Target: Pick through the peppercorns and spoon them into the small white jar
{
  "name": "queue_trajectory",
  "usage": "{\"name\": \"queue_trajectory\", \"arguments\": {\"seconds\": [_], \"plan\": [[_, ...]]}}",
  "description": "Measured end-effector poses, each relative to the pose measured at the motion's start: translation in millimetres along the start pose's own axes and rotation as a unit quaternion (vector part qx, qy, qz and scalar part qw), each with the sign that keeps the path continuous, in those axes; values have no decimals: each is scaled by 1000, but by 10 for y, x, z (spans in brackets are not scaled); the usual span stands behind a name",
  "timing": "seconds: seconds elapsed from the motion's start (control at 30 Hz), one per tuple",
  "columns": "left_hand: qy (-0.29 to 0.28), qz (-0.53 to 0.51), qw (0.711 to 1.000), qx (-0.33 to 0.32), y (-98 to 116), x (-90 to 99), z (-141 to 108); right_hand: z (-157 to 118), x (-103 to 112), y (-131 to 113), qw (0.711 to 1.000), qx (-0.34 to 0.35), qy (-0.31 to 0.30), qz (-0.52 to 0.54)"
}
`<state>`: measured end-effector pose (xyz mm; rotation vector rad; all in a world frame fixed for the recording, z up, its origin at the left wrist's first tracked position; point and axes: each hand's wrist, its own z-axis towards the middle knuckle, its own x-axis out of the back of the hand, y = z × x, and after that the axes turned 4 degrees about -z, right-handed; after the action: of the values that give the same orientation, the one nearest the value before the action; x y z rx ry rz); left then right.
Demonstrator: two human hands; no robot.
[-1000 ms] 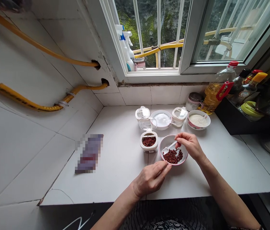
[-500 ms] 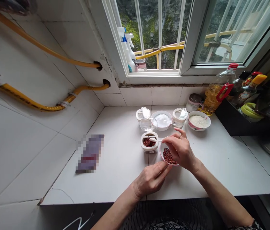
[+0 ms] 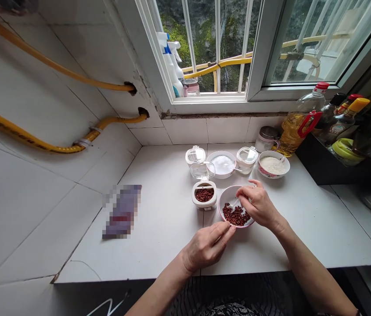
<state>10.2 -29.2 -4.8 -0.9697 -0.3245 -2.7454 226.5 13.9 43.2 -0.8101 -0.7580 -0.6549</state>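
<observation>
My right hand (image 3: 260, 207) grips a small white spoon (image 3: 233, 205), its bowl end down among the reddish-brown peppercorns (image 3: 235, 217) in a white bowl (image 3: 225, 195) with a pink rim. At the near rim, my left hand (image 3: 205, 248) pinches the bowl's edge between thumb and fingers. Just left of the bowl stands a white seasoning jar (image 3: 204, 204), its clear lid (image 3: 203, 170) flipped up, holding more of the same peppercorns. My right fingers partly cover the spoon's handle and the bowl's right side.
Behind are two lidded seasoning jars (image 3: 195, 154) (image 3: 246, 159), a bowl of white granules (image 3: 222, 164) and a flowered bowl of pale powder (image 3: 273, 166). An oil bottle (image 3: 304, 123) and a black box (image 3: 320, 162) of bottles stand right. A blurred purple packet (image 3: 124, 213) lies left.
My right hand has moved the spoon from above the open seasoning jar rightward and down into the bowl. My left hand stays at the bowl's rim.
</observation>
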Motion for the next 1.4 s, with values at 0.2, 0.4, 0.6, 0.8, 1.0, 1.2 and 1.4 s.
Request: {"name": "queue_trajectory", "arguments": {"seconds": [0.2, 0.4, 0.6, 0.8, 1.0, 1.2, 1.4], "plan": [[2, -1, 1000, -4, -7, -4, 3, 13, 8, -45, 997, -39, 0, 60], [4, 2, 1000, -5, -9, -7, 0, 16, 33, -6, 995, -67, 9, 79], [1, 2, 1000, -2, -1, -5, -7, 14, -6, -6, 997, -56, 8, 45], [-7, -2, 1000, -3, -9, -14, -28, 12, -24, 1, 995, -79, -6, 57], [-1, -5, 1000, -4, -6, -16, -22, 18, -36, -29, 988, -111, -21, 103], [-5, -2, 1000, 1, -7, -9, -19, 37, 11, -23, 969, -183, -2, 167], [2, -4, 1000, -1, -2, -6, -10, 53, 39, -12, 967, -191, 28, 167]]}}
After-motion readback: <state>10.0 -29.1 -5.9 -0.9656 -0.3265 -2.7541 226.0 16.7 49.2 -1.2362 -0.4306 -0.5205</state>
